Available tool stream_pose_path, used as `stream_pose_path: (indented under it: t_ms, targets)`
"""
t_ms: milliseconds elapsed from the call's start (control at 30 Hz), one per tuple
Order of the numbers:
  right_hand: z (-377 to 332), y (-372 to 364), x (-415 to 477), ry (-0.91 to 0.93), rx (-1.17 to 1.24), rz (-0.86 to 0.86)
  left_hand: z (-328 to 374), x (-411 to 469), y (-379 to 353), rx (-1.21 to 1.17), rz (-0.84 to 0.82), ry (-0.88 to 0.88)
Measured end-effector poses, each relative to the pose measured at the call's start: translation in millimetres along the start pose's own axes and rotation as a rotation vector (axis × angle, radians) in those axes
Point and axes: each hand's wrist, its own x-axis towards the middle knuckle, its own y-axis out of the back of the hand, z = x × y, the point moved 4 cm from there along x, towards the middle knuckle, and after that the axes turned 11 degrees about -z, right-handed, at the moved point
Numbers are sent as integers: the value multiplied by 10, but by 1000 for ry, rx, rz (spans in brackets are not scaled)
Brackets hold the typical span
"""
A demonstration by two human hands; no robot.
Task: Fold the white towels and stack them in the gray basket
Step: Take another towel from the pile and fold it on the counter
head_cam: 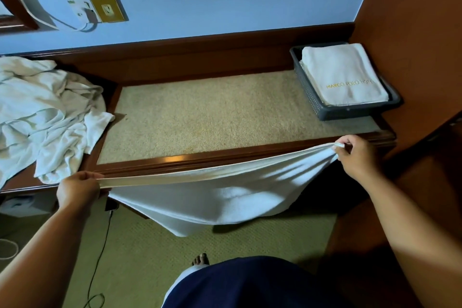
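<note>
A white towel (pixel 225 195) was stretched out lengthwise just in front of the wooden bench (pixel 212 112), its top edge level with the bench's front rail and the rest sagging below that rail toward the floor. The left hand (pixel 80 190) gripped one top corner with curled fingers, off the bench's left half. The right hand (pixel 357 155) pinched the other corner between thumb and fingertips, off the bench's right end. At the bench's right end sat the gray basket (pixel 307 97), already holding a stack of folded towels (pixel 345 75) with gold lettering on top. At the bench's left end lay a crumpled pile of unfolded towels (pixel 45 117).

The step in hand looked like the opening of a fold, with the towel spread and not yet laid down. Its top edge seemed thick near the left hand, so it may already have been doubled, though that was hard to tell. The next move would call for lifting the towel onto the bench top, or bringing the two corners together evenly.
</note>
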Motion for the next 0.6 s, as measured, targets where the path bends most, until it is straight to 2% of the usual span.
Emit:
stream_pose_path:
  t_ms: [233,333,400,467,500,600]
  targets:
    - [75,-60,-19,-65,23,-42,98,-115,-100,2,-8,-24]
    - [-130,-86,-133,-10,16,-81,193,-186,-188,259,-35,-72]
    - [-434,-174,-257,130,-6,-161,288,-296,-411,521,-95,-136]
    - [-827,-295,-461,320,-44,-254,394,-576,-830,683,-253,-275]
    - [-1019,-369,-573,409,-54,-292,460,-791,-1081,689,-375,-398]
    - [-1538,-589,-879,602,-13,-409,663,-1590,-1700,487,-816,-760]
